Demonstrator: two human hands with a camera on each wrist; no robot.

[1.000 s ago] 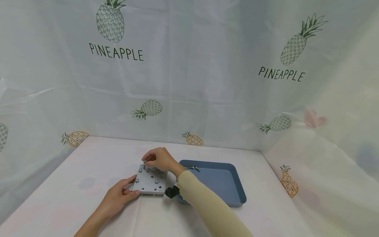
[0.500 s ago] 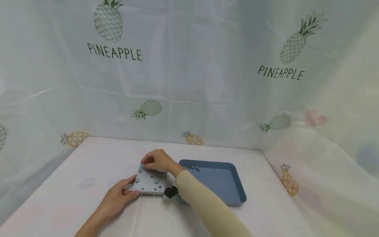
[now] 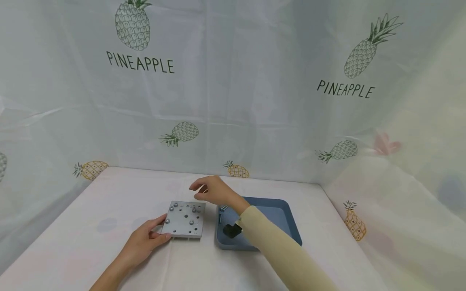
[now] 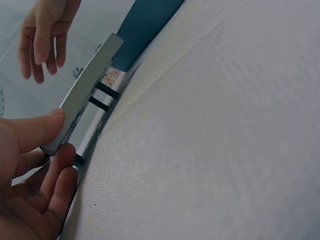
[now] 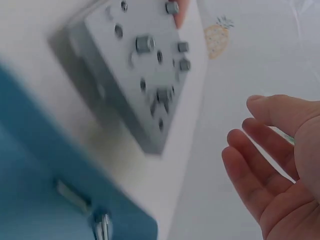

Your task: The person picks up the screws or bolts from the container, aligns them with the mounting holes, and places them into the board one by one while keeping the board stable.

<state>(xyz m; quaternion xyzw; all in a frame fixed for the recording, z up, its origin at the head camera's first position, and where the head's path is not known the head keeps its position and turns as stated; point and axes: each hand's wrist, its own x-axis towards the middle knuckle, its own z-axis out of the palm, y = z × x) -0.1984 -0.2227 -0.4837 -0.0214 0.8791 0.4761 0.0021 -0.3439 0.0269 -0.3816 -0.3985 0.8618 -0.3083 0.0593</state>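
Note:
In the head view a square metal plate point(image 3: 182, 226) dotted with holes lies on the table, and several socket-head bolts point(image 5: 145, 44) stand in it, heads up. My left hand point(image 3: 146, 239) grips its near left corner, thumb along the edge and curled fingers below, as the left wrist view shows. Dark bolt shanks point(image 4: 107, 90) poke out under the plate point(image 4: 85, 92) there. My right hand point(image 3: 215, 190) hovers behind and right of the plate, fingers loosely bent with nothing between them.
A blue tray point(image 3: 269, 218) sits right of the plate, partly under my right forearm. Loose bolts point(image 3: 220, 218) lie at its left side. A black wrist camera point(image 3: 231, 230) hangs over the tray. A pineapple-print curtain point(image 3: 255, 101) rises behind the table.
My right hand lowered a bolt into the plate's far left corner, let go of it, then lifted and moved right toward the tray. My left hand stayed on the plate.

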